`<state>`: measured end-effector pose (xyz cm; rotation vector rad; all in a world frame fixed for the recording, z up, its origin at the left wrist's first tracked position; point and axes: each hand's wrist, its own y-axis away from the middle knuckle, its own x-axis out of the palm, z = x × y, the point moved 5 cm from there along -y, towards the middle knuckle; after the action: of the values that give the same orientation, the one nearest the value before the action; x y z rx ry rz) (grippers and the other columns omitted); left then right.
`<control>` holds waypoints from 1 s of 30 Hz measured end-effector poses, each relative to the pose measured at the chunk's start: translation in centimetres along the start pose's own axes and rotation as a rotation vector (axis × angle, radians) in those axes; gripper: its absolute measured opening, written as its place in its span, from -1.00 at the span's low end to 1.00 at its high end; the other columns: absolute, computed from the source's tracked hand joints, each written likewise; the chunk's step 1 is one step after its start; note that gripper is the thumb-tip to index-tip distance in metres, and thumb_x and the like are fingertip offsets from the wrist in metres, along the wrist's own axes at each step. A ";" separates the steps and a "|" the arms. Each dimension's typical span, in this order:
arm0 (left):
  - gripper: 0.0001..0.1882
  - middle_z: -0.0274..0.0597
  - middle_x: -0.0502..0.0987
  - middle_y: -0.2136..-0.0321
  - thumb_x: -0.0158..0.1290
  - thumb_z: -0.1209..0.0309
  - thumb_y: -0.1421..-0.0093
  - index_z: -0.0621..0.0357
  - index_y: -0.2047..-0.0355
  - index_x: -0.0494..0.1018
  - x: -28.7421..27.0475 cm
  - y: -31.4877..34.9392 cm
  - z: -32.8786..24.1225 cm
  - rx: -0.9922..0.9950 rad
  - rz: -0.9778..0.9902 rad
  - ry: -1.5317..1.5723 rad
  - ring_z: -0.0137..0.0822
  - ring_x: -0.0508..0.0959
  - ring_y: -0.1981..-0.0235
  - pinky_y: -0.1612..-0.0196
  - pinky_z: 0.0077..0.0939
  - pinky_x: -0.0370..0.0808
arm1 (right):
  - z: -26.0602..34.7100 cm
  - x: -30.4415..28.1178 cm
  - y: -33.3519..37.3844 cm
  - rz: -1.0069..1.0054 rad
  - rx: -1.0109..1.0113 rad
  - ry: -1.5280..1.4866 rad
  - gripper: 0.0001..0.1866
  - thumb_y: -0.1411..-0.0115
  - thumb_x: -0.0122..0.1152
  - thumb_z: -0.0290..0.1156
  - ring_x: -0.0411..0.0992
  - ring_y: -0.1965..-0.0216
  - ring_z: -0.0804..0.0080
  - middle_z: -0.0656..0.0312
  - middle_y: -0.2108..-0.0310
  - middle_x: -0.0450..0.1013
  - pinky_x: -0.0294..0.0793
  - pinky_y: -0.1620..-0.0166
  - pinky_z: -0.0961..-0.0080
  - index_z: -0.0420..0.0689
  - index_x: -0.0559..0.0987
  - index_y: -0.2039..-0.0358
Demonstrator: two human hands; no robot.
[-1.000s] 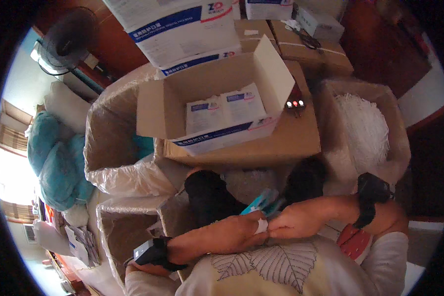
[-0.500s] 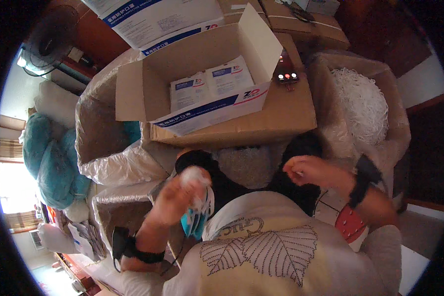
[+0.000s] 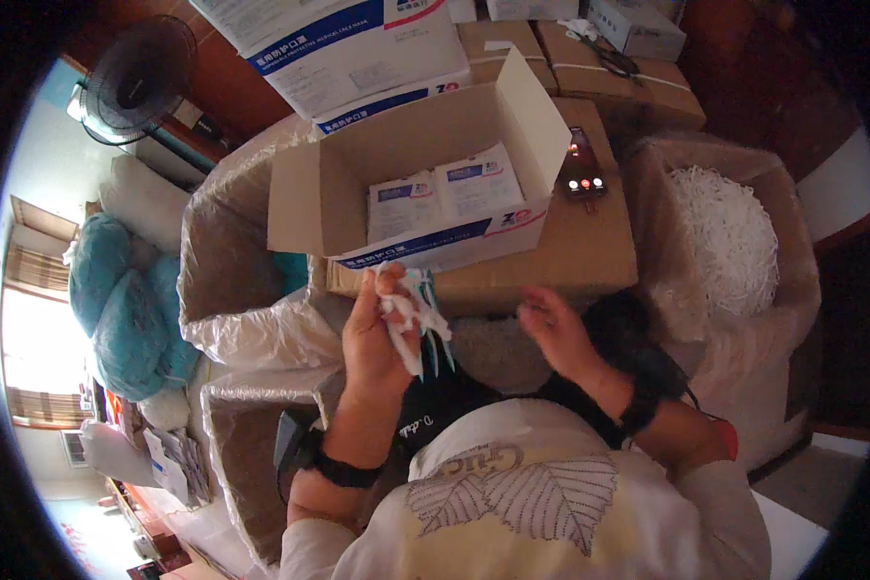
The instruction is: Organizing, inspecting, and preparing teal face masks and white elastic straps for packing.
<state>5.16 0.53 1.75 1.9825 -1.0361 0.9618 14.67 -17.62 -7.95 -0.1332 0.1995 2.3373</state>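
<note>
At the near edge of a brown cardboard box (image 3: 580, 256), left of its middle, a left hand (image 3: 375, 338) closes its fingers on a white-and-blue bundle (image 3: 427, 314), just before an open white carton (image 3: 454, 253). Toward the near right corner, the right hand (image 3: 563, 333) hangs empty, fingers loosely parted. A lit phone (image 3: 580, 159) lies near the right edge.

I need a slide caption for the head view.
Left hand holds a white-and-teal bundle near an open carton; right hand seems empty.
</note>
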 end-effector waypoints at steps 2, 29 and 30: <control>-0.73 -0.43 0.32 0.61 -0.24 0.22 -0.25 0.15 0.43 0.29 1.1 -0.4 1.8 -0.002 0.003 0.035 -0.62 0.31 0.64 0.49 -0.78 0.30 | 6.5 1.3 2.0 0.000 -0.248 0.254 -0.27 0.02 0.21 -0.21 0.22 -0.01 0.11 -0.12 0.02 0.21 0.19 -0.03 0.31 -0.32 0.12 -0.05; -0.57 0.12 0.44 0.58 -0.15 0.08 -0.15 0.26 0.30 0.39 3.4 4.1 3.8 -0.287 0.537 -1.920 0.04 0.48 0.39 0.35 -0.26 0.38 | 7.6 0.9 3.5 0.257 -0.104 0.250 -0.79 -0.11 0.04 -0.37 0.43 0.40 0.17 -0.04 0.46 0.39 0.35 0.38 0.38 -0.27 0.38 0.37; -0.58 0.02 0.46 0.53 -0.15 0.10 -0.17 0.25 0.27 0.38 3.1 4.0 4.1 -0.290 0.504 -1.923 -0.11 0.47 0.38 0.33 -0.32 0.37 | 7.7 1.1 3.6 0.233 -0.155 0.291 -0.80 -0.10 0.04 -0.37 0.43 0.38 0.11 -0.07 0.45 0.39 0.34 0.38 0.37 -0.27 0.38 0.38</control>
<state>4.09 -5.69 3.32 1.9877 -2.3901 -1.3434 11.08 -17.89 -0.18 -0.5550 0.1845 2.5574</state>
